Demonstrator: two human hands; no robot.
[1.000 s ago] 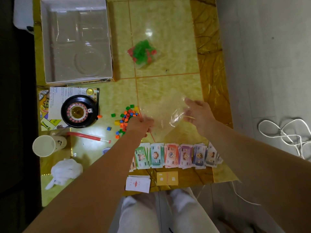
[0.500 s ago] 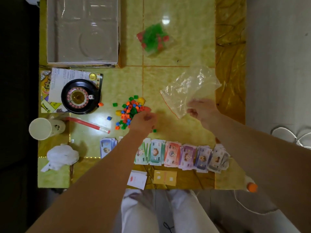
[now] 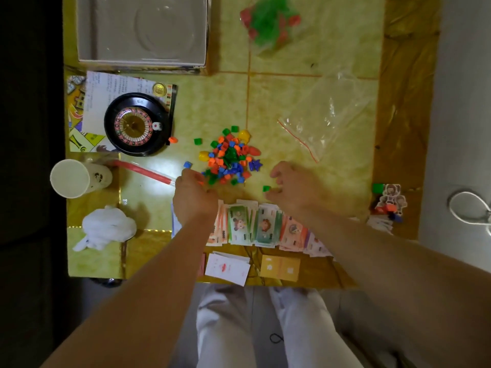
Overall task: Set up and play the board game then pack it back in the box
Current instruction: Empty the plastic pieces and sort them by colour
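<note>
Table (image 3: 212, 102): glossy, yellow-green marbled surface with thin orange seams.
Pile (image 3: 228, 158): small hard plastic pieces at the table's middle. They are mostly cubes in orange, blue, green and red, with two rounded yellow ones and one blue star (image 3: 255, 165) on its right edge.
Left hand (image 3: 194, 192): knuckles up, fingers curled down at the pile's near-left edge. I cannot tell whether they hold a piece.
Right hand (image 3: 292, 187): near right of the pile, fingers bent loosely. One loose green cube (image 3: 266, 188) lies just at the fingertips, and whether they pinch it or only touch it cannot be told.
Bags: two. A clear, crinkled zip bag (image 3: 329, 115) lies flat to the right, and a blurred bag of green and red pieces (image 3: 268, 25) lies far.
Box (image 3: 143, 62): far left, open, with a clear moulded tray inside.
Roulette wheel (image 3: 136, 124): one round black wheel on a printed sheet at left, with one white die (image 3: 157, 126) on it and one gold coin (image 3: 159, 89) just beyond it.
Banknotes (image 3: 249, 224): paper notes fanned in a row along the near side, partly under both arms.
Cards: a white stack (image 3: 228, 268) and orange cards (image 3: 280, 267) at the near edge.
Left side: one paper cup (image 3: 77, 177) and one crumpled white tissue (image 3: 106, 227).
</note>
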